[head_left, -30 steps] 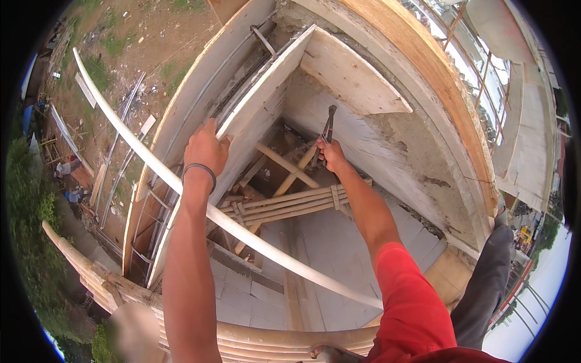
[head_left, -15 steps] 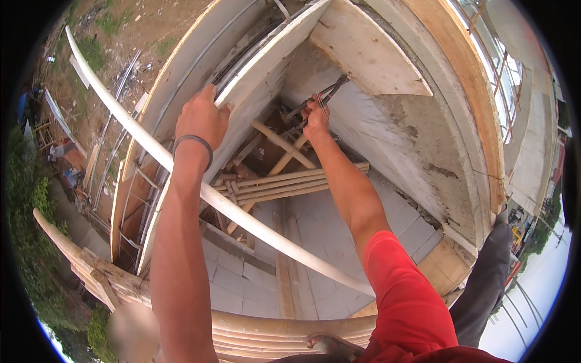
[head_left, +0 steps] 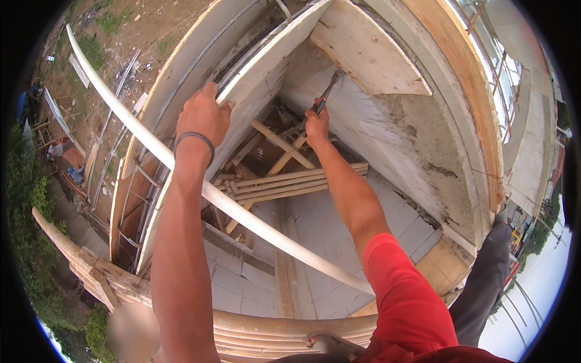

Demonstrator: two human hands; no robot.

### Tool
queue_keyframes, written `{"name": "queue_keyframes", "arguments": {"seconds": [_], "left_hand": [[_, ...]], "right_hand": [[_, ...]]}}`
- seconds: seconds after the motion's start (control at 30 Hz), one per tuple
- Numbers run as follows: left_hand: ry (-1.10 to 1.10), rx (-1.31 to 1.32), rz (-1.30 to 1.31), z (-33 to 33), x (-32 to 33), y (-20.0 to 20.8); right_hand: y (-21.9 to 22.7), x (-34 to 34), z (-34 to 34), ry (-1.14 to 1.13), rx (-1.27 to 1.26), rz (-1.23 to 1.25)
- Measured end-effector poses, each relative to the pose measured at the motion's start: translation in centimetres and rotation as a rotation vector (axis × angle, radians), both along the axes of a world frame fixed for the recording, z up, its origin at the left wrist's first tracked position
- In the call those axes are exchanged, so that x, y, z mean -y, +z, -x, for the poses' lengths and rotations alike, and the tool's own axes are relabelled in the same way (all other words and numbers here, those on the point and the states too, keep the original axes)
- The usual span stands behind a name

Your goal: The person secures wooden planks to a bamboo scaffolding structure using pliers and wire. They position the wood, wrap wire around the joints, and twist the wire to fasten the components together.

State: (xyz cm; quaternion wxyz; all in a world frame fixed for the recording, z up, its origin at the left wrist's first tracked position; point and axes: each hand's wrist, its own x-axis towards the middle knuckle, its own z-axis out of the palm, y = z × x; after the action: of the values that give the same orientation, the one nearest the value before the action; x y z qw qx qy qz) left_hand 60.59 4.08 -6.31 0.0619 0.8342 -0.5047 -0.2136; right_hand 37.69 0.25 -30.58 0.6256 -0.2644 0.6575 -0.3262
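Observation:
My left hand, with a dark band at the wrist, is closed over the top edge of an upright pale formwork panel. Deeper inside the angled space, my right hand grips the handles of dark metal pincers. Their head points up and away, close to the concrete wall and the lower edge of a slanted wooden board. Whether the jaws hold anything is too small to tell. Dark thin wires or bars sit in the corner beside my right hand.
A long white pole crosses beneath my left forearm. Lower down lie bundled wooden poles, crossed timbers and pale blocks. Bamboo poles run along the near side. Rebar stands between panels at left, above open ground far below.
My right hand has dropped slightly and turned the pincers more upright, with their head shifting left. The handles look closer together. My left hand stays on the panel edge.

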Motion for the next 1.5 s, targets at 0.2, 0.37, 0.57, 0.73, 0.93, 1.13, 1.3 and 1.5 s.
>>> {"name": "queue_keyframes", "arguments": {"seconds": [0.2, 0.37, 0.57, 0.73, 0.93, 1.13, 1.3, 1.5], "left_hand": [[-0.028, -0.001, -0.011, 0.5, 0.9, 0.1], [-0.022, -0.015, -0.048, 0.9, 1.3, 0.3], [-0.004, -0.003, 0.045, 0.9, 0.7, 0.4], [0.021, -0.034, -0.092, 1.3, 1.3, 1.3], [0.003, -0.003, -0.041, 0.9, 1.0, 0.5], [-0.015, -0.005, 0.002, 0.6, 0.9, 0.0], [-0.062, 0.0, 0.007, 1.4, 1.9, 0.4], [-0.017, 0.005, 0.061, 0.4, 0.4, -0.3]], "right_hand": [[-3.8, -1.0, 0.0, 0.21, -0.958, 0.184], [-4.7, -0.6, 2.3, 0.17, -0.548, 0.0], [-1.3, 1.8, 4.2, -0.065, 0.386, -0.15], [1.4, 3.1, 5.6, -0.074, 0.778, -0.188], [2.6, 2.3, 6.5, -0.078, 0.932, -0.199], [0.4, 1.2, 5.5, -0.04, 0.305, -0.099], [-3.6, -0.8, 9.6, 0.356, -0.799, 0.491], [2.6, -0.3, 10.1, 0.524, -0.644, 0.297]]}}
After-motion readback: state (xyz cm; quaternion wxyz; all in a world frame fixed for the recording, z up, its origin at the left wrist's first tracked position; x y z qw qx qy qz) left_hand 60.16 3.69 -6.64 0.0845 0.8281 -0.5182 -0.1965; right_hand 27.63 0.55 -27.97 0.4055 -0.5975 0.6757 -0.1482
